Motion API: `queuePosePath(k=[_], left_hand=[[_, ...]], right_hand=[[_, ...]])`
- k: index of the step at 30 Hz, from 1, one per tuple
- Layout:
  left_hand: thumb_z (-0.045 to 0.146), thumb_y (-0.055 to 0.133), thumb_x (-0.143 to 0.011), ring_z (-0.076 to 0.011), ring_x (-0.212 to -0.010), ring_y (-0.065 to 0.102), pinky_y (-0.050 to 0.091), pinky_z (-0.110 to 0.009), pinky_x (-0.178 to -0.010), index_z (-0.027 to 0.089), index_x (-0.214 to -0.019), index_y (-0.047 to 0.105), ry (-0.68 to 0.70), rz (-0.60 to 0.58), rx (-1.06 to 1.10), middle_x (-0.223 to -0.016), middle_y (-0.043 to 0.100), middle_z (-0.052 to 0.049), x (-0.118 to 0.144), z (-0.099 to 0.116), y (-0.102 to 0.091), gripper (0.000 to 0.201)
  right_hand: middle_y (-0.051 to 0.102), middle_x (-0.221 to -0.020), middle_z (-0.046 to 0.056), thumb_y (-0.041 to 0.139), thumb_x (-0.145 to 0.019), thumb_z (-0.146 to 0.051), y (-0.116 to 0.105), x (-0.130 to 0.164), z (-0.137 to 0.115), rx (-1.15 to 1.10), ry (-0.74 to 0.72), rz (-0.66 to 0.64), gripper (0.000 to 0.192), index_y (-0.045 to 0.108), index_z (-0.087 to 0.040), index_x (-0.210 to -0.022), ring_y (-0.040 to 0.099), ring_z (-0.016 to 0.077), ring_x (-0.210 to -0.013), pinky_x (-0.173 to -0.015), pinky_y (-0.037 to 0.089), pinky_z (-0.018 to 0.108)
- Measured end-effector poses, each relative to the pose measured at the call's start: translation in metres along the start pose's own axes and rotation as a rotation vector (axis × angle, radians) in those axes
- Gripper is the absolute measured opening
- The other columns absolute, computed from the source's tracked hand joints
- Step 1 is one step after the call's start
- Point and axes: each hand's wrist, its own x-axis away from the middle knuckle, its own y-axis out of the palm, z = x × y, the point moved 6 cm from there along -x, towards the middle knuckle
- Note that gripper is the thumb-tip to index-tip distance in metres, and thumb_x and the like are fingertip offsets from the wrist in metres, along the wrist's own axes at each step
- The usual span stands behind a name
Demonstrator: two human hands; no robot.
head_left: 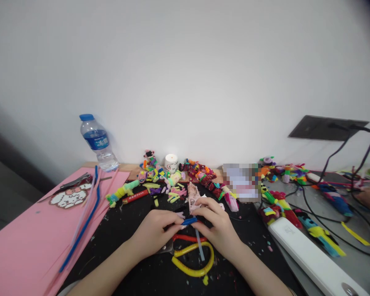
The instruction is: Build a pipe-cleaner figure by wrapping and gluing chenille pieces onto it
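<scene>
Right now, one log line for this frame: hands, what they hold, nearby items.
left hand + right hand: pinch blue pipe cleaner piece | below: yellow pipe cleaner loop, red pipe cleaner | surface: black mat

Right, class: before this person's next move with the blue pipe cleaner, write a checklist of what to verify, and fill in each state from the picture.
1. Both hands on the blue pipe cleaner: left hand and right hand pinch it between them. Ok.
2. Grip firm: cannot tell.
3. Yellow pipe cleaner within reach, below the hands: ok.
4. Black mat free of scraps: not ok.
5. Water bottle capped and upright: ok.
6. Black cables away from the hands: ok.
</scene>
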Motion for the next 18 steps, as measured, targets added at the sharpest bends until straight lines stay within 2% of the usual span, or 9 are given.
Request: queuePosePath(k=[4, 10, 18], left_hand=[[0.015, 0.055, -0.082, -0.0107, -0.059, 0.058, 0.040, -0.017, -0.059, 0.017, -0.074, 0.065, 0.022, -0.008, -0.034, -0.065, 0.065, 0.001, -0.0001, -0.0014, 0.0016, 0.012], [0.017, 0.054, -0.083, -0.0111, -0.060, 0.058, 0.039, -0.018, -0.059, 0.017, -0.076, 0.064, 0.043, -0.013, -0.063, -0.066, 0.064, 0.000, 0.0016, -0.0010, 0.0022, 0.013], [0.016, 0.054, -0.082, -0.0105, -0.056, 0.057, 0.040, -0.017, -0.057, 0.017, -0.072, 0.063, 0.039, 0.026, -0.039, -0.063, 0.063, 0.001, 0.0005, 0.0024, -0.0004, 0.014]], right_hand=[[0.051, -0.104, 0.007, 0.057, -0.081, -0.015, 0.0031, 0.0011, -0.0005, 0.015, -0.017, -0.026, 0.014, 0.062, -0.022, -0.092, 0.055, 0.0163, -0.083, -0.073, 0.047, 0.029], [0.052, -0.104, 0.007, 0.055, -0.082, -0.014, 0.0056, 0.0024, -0.0002, 0.026, -0.036, -0.038, 0.014, 0.063, -0.022, -0.090, 0.055, 0.0170, -0.086, -0.074, 0.048, 0.029], [0.052, -0.104, 0.008, 0.055, -0.082, -0.015, 0.0053, 0.0022, -0.0007, 0.012, -0.028, -0.013, 0.012, 0.064, -0.021, -0.088, 0.056, 0.0158, -0.081, -0.072, 0.049, 0.028]])
